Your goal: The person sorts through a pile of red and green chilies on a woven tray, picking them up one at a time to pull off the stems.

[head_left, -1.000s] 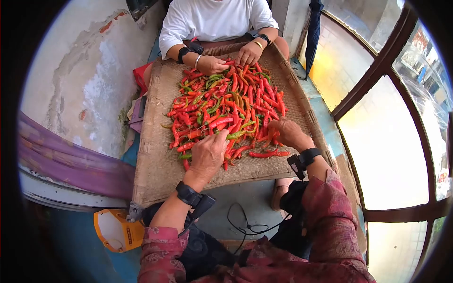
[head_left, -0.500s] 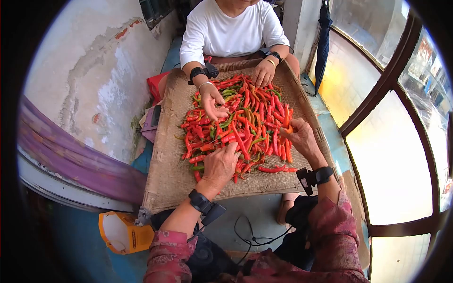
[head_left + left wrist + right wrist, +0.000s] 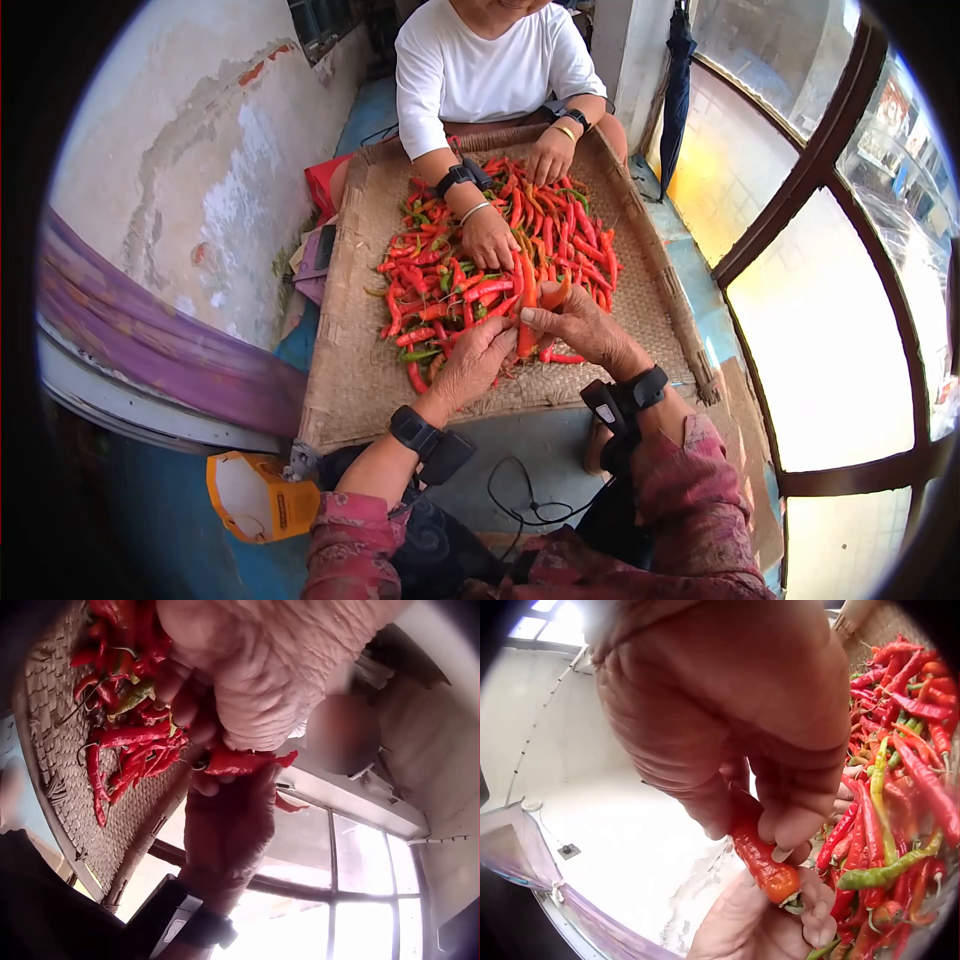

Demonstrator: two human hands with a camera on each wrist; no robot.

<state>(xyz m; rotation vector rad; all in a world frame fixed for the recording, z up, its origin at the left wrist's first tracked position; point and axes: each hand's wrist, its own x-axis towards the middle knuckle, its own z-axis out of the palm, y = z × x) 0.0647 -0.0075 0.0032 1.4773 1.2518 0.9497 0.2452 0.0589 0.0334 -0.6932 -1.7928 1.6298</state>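
Note:
My left hand (image 3: 470, 362) and right hand (image 3: 600, 338) meet over the near edge of the chilli pile. Between them is a red chilli (image 3: 527, 325), standing roughly upright in the head view. In the right wrist view, my right thumb and fingers pinch this chilli along its body. Its green stem (image 3: 793, 904) points at my left fingers, which are curled round that end. A second, orange-red chilli (image 3: 557, 291) sticks out from my right hand. Below lie many red and some green chillies (image 3: 430, 270) on a woven tray (image 3: 350, 370).
Opposite sits a person in a white shirt (image 3: 490, 70), one hand (image 3: 490, 238) on the pile's middle and the other (image 3: 551, 155) at its far side. A dark umbrella (image 3: 676, 110) hangs by the windows. A yellow bag (image 3: 265, 497) and a black cable (image 3: 530, 505) are below.
My right hand has come left from the pile's right side to meet my left hand at the red chilli. The other person's raised hand has lowered onto the pile.

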